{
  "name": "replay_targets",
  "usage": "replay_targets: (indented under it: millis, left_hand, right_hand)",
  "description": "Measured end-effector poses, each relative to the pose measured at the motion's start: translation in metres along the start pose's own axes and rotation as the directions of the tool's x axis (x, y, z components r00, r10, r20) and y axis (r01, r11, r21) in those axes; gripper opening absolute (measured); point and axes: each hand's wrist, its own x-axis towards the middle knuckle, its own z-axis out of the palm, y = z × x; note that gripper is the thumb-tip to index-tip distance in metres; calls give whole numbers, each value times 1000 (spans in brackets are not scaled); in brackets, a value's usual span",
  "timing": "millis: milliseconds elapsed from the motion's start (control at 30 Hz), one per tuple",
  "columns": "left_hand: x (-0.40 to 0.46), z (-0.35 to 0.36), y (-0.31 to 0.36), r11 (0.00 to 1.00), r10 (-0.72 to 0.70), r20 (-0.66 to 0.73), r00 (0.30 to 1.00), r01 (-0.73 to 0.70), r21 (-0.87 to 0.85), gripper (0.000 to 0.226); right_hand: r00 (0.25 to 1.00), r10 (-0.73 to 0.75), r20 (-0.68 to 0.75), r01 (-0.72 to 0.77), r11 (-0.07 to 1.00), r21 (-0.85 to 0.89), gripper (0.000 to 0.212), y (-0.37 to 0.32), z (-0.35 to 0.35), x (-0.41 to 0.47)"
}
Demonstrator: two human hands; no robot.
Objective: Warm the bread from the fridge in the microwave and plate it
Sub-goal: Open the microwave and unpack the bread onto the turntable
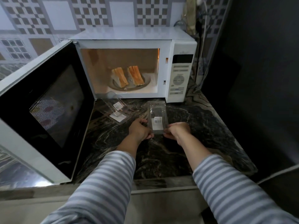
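Two wedge-shaped bread pieces [127, 75] stand on the glass turntable [146, 84] inside the white microwave [134, 36], whose interior is lit. Its door [47, 107] hangs wide open to the left. On the dark marble counter in front, my left hand [140, 130] and my right hand [176, 130] grip the near end of a clear empty plastic package [157, 115] with a barcode label, one hand on each side. A second clear plastic package [115, 109] lies open just left of it, close to the microwave's front.
The marble counter [202, 126] ends at a front edge near me and at a dark wall or appliance [258, 78] on the right. Cables [202, 46] hang behind the microwave's right side. The open door blocks the counter's left part.
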Motion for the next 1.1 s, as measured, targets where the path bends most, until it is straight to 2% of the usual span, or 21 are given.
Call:
replay_targets:
  millis: [100,233,333,400,500,600,667,767,867,967,1100]
  left_hand:
    - [1,-2,-1,997,23,49,999,-26,67,37]
    - [11,-8,-4,922,153,54,987,-162,351,8]
    - [13,-9,1,840,266,-5,964,-229,492,20]
    - [12,-7,6,758,424,-94,901,-296,581,23]
    - [5,-11,16,636,639,-160,753,-399,661,19]
    - [5,-28,26,570,743,-217,633,-429,701,18]
    - [6,-45,33,585,739,-302,603,-351,731,21]
    - [10,-68,32,692,609,-430,667,-182,698,30]
    - [18,-83,25,847,379,-490,785,-81,526,48]
    - [26,-92,20,941,187,-438,879,-33,336,68]
    - [37,-98,10,982,102,-381,919,-32,184,78]
  right_hand:
    - [999,-37,4,38,985,-166,20,-2,-2,1]
    - [988,-152,41,153,872,-465,27,-6,-7,-1]
    - [923,-383,-28,294,752,-590,39,-15,-5,-3]
    - [841,-537,-64,393,688,-610,41,-21,-2,-9]
    - [730,-684,9,520,546,-657,36,-31,9,-17]
    - [612,-780,130,650,402,-644,29,-41,27,-25]
    - [542,-812,218,735,331,-592,27,-46,42,-29]
    - [536,-755,377,790,293,-538,28,-49,71,-31]
    - [596,-649,474,779,323,-538,35,-47,99,-30]
    - [659,-545,518,750,431,-501,33,-43,118,-24]
    - [719,-520,460,694,511,-507,20,-33,132,-7]
